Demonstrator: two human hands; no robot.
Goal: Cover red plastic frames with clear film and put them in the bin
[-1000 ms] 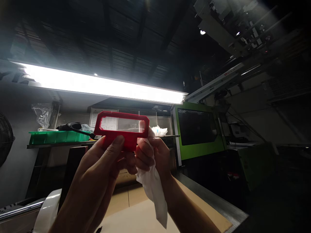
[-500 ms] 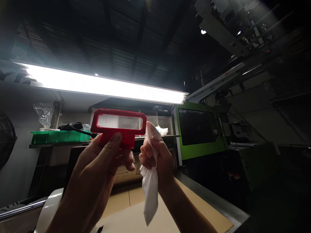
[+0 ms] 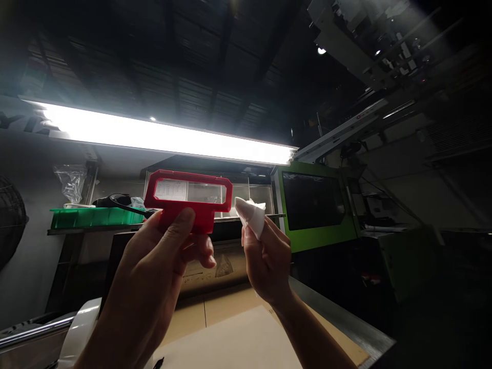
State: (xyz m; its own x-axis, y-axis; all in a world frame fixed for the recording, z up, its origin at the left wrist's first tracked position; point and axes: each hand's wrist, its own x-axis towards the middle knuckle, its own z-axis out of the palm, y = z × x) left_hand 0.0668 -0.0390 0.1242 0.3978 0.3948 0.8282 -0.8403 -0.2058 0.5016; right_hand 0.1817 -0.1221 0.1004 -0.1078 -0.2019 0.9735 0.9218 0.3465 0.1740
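A red plastic frame (image 3: 188, 206) with a long rectangular opening is held up in front of me. My left hand (image 3: 165, 256) grips its lower tab, thumb on the near face and fingers behind. To the right, my right hand (image 3: 267, 256) is closed round a white cloth (image 3: 251, 212), whose bunched tip sticks up past the fingers. A small gap separates the cloth tip from the frame's right end. Most of the cloth is hidden in the hand.
A bright tube lamp (image 3: 172, 136) hangs above a shelf with a green bin (image 3: 96, 217). Cardboard (image 3: 230, 333) covers the bench below. A green machine (image 3: 323, 238) stands at right, a fan (image 3: 11, 220) at far left. A white roll (image 3: 79, 333) sits at lower left.
My right hand has moved right, away from the frame, and turned. The cloth's hanging tail is now out of sight. My left hand and the red frame stay almost still.
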